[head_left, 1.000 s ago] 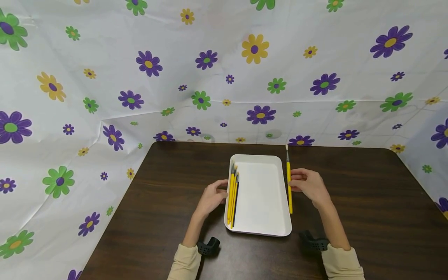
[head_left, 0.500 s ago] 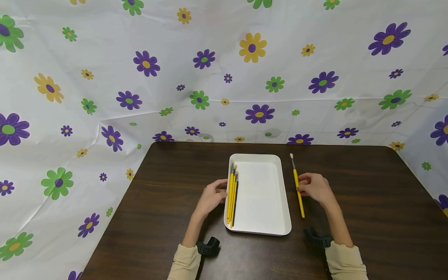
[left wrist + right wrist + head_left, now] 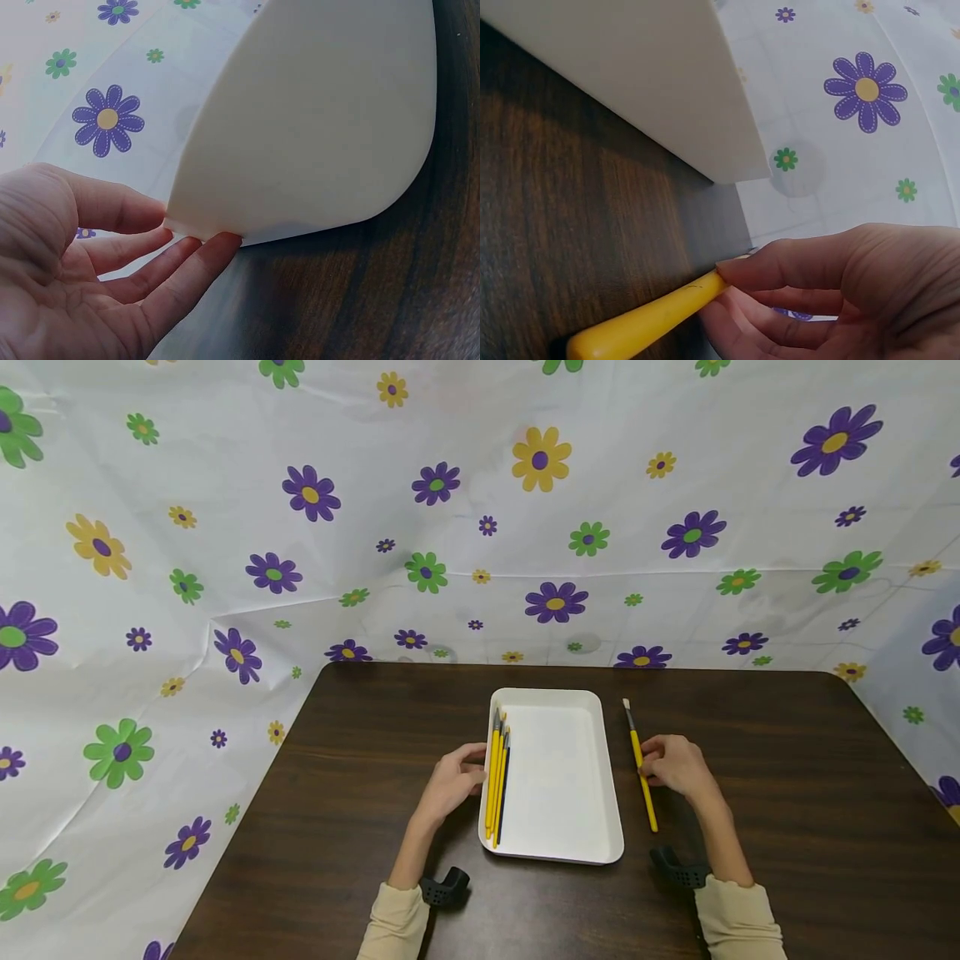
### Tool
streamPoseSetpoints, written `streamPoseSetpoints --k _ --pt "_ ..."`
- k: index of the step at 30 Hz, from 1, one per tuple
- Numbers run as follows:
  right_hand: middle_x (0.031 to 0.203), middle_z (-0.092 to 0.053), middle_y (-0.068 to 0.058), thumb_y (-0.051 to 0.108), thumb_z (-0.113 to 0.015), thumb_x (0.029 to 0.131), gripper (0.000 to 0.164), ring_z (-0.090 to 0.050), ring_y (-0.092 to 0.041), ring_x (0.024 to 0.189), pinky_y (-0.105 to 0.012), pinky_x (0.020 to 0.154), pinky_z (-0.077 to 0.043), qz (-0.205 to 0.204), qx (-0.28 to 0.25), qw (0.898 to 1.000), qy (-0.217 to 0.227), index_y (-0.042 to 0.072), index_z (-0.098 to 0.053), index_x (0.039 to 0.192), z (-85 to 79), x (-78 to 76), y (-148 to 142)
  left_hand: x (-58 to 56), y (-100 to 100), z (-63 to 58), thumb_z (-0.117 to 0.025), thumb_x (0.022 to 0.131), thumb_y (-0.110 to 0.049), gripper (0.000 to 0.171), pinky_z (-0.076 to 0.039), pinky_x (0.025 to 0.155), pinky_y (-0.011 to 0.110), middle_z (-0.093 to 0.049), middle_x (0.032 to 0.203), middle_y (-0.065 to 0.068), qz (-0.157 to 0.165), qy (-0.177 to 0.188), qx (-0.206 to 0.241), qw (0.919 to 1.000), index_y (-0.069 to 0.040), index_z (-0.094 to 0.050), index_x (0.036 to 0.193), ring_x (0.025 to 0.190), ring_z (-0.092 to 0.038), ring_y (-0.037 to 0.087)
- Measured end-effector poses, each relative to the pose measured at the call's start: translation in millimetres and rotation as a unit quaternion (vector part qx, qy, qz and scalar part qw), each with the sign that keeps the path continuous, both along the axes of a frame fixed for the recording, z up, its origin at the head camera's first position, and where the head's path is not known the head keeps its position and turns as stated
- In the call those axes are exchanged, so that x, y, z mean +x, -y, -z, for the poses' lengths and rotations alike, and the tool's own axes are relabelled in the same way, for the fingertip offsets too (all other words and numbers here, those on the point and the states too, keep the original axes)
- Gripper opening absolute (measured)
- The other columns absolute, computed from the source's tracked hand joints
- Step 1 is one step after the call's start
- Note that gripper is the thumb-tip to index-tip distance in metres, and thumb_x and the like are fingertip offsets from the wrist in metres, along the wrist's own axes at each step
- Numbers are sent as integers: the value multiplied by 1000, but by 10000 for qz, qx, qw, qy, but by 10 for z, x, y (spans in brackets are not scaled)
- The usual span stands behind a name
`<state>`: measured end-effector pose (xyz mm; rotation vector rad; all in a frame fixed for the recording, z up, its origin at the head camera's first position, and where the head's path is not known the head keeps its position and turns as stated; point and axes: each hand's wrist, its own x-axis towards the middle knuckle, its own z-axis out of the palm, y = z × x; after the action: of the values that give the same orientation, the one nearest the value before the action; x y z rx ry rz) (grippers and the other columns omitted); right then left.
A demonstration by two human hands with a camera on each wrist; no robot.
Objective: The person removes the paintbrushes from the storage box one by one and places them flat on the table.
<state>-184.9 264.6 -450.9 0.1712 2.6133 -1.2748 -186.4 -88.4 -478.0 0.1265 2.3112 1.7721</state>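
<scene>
On the dark table stood the white tray, with several brushes lying lengthwise inside it, along the left wall. The step in hand seemed to be handling one more brush while the tray was steadied; the next move would, in my judgement, call for a controlled pinch and an unmoved tray. The left hand was not clenched: its extended fingertips touched the tray's left side. The right hand pinched the yellow brush, near the tray's right side but apart from it; whether this brush rested on the table, I could not tell.
</scene>
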Motion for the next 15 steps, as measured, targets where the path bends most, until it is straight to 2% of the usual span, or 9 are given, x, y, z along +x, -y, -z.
streamPoseSetpoints --k 15 --pt "82 -67 -17 -7 -68 85 37 -67 -21 66 -35 62 -61 -89 489 9988 -2 -21 -58 117 38 -35 23 -2 8 10 -64 93 -1 47 -62 80 40 -64 132 22 43 -47 35 10000 3 -60 140 101 -71 29"
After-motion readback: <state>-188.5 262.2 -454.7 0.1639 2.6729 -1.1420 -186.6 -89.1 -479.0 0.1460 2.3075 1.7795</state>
